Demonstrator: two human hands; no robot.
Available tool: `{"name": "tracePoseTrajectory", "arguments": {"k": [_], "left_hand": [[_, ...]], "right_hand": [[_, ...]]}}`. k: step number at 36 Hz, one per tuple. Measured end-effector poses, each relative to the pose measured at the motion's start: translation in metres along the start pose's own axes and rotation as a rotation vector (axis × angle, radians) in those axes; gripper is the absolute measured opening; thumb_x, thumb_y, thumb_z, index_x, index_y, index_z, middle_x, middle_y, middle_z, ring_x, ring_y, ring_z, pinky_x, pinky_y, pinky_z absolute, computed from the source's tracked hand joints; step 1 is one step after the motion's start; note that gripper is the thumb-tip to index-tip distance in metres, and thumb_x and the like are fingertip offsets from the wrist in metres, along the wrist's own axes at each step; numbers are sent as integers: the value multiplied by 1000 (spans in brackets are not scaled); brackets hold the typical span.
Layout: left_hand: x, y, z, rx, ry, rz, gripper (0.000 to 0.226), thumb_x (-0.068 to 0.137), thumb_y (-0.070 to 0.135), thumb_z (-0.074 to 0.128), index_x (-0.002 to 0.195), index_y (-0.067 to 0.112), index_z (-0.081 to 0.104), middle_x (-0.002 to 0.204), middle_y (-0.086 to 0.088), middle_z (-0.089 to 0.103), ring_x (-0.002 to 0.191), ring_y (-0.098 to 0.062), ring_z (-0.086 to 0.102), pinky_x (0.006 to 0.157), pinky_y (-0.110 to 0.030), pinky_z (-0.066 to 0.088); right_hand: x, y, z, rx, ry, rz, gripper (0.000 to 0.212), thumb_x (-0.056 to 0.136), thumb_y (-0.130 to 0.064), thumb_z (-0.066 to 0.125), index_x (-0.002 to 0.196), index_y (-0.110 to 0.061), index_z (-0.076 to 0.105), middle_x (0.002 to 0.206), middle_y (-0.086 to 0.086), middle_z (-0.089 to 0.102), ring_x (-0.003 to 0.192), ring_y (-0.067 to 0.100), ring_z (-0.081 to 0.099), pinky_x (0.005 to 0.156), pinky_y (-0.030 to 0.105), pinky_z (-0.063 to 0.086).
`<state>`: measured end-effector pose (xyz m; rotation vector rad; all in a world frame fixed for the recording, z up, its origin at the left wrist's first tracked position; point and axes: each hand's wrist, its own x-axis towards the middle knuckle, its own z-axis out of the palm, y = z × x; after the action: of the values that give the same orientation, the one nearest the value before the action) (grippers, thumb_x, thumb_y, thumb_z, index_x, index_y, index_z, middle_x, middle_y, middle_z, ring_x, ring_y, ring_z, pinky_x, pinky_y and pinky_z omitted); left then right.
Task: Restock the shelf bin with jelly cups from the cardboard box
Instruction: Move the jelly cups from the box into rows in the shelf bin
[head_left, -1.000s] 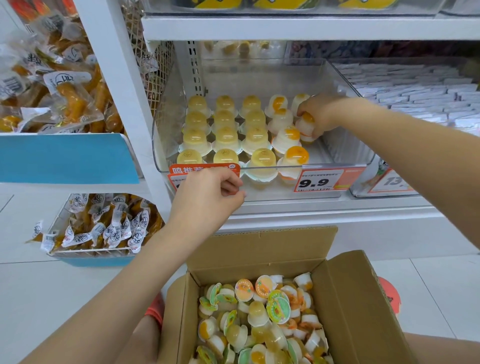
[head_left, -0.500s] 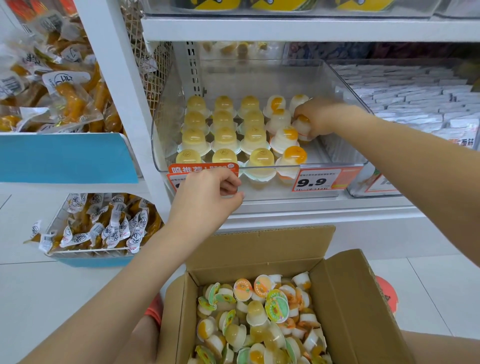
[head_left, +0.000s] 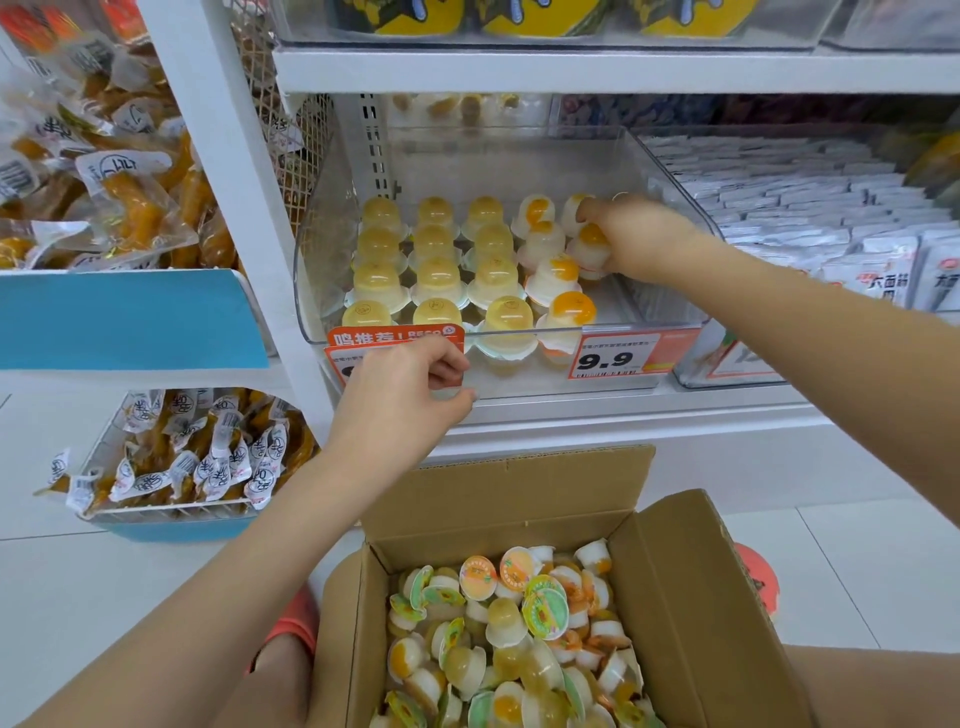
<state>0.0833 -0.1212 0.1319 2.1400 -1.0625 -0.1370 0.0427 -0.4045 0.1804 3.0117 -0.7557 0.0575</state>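
Note:
A clear plastic shelf bin (head_left: 670, 208) holds several rows of upside-down jelly cups (head_left: 436, 270), yellow on the left, white with orange on the right. My right hand (head_left: 631, 239) is inside the bin at the right rear and grips a white-and-orange jelly cup (head_left: 589, 244) in the rightmost row. My left hand (head_left: 405, 400) hovers in front of the bin's front wall over the orange label, fingers curled; whether it holds anything I cannot see. Below, an open cardboard box (head_left: 701, 597) is full of loose jelly cups (head_left: 519, 634).
A 9.9 price tag (head_left: 613, 358) hangs on the bin front. White packets (head_left: 810, 208) fill the neighbouring bin on the right. Bagged yellow snacks (head_left: 119, 202) fill the left shelf and a floor basket (head_left: 182, 457). A white shelf board (head_left: 571, 67) runs just above.
My right hand has shifted slightly toward the back of the bin along the rightmost row. My left hand has stayed in place at the bin front.

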Motion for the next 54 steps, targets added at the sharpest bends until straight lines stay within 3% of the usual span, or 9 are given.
{"name": "tracePoseTrajectory", "arguments": {"k": [6, 14, 18, 22, 27, 34, 41, 47, 54], "left_hand": [[-13, -2, 2, 22, -1, 69, 31, 77, 22, 75, 106, 19, 65, 96, 9, 66, 93, -5, 61, 88, -25, 50], [-50, -19, 43, -96, -52, -23, 27, 75, 12, 76, 100, 14, 65, 92, 6, 65, 87, -8, 60, 80, -14, 45], [-74, -41, 66, 36, -234, -50, 34, 76, 16, 76, 108, 14, 63, 104, 2, 65, 95, -8, 58, 87, -21, 45], [-90, -67, 80, 209, -430, -38, 40, 77, 19, 74, 114, 19, 60, 115, 3, 62, 107, -12, 56, 93, -30, 47], [-105, -90, 105, 214, -497, -94, 42, 76, 16, 72, 116, 18, 60, 117, 3, 61, 109, -14, 55, 93, -31, 47], [-139, -124, 169, 237, -666, -241, 44, 79, 9, 65, 119, 21, 54, 118, -1, 56, 109, -18, 54, 85, -27, 46], [-144, -142, 212, 210, -747, -304, 53, 77, 8, 66, 124, 25, 49, 123, -1, 50, 109, -21, 53, 85, -35, 49], [-122, -150, 235, 176, -678, -351, 64, 77, -13, 46, 131, 21, 46, 134, -5, 45, 116, -26, 52, 89, -33, 47], [-93, -153, 263, 352, -735, -185, 81, 82, -15, 43, 148, 25, 22, 148, -3, 29, 126, -29, 45, 100, -36, 42]], "right_hand": [[-64, -1, -6, 425, 292, -125, 35, 78, -13, 73, 111, -9, 62, 108, 11, 65, 97, 27, 60, 83, 33, 47], [-171, -19, 29, 670, 520, -133, 20, 82, -10, 71, 99, -10, 61, 91, 2, 61, 80, 16, 57, 72, 27, 49], [-212, -23, 85, 731, 341, -79, 24, 81, -12, 73, 102, -12, 61, 93, 1, 61, 84, 15, 56, 76, 29, 49], [-240, -24, 138, 714, 64, 9, 30, 81, -14, 73, 107, -19, 60, 95, -12, 55, 86, -3, 51, 77, 5, 40], [-257, -25, 192, 650, -159, 45, 34, 82, -18, 71, 112, -22, 57, 100, -9, 54, 93, 11, 53, 83, 26, 48], [-265, -33, 260, 529, -541, 72, 60, 82, -11, 68, 135, -25, 44, 130, 2, 50, 117, 19, 50, 96, 33, 45], [-254, -30, 304, 503, -564, 188, 53, 89, -6, 56, 137, -21, 41, 128, 7, 50, 115, 21, 51, 87, 25, 42], [-245, -24, 332, 508, -541, 238, 56, 88, -5, 54, 139, -21, 40, 132, 7, 50, 122, 22, 47, 100, 33, 42], [-232, -24, 363, 451, -600, 150, 46, 92, -5, 47, 136, -18, 41, 138, 5, 48, 123, 22, 49, 101, 31, 41]]}}
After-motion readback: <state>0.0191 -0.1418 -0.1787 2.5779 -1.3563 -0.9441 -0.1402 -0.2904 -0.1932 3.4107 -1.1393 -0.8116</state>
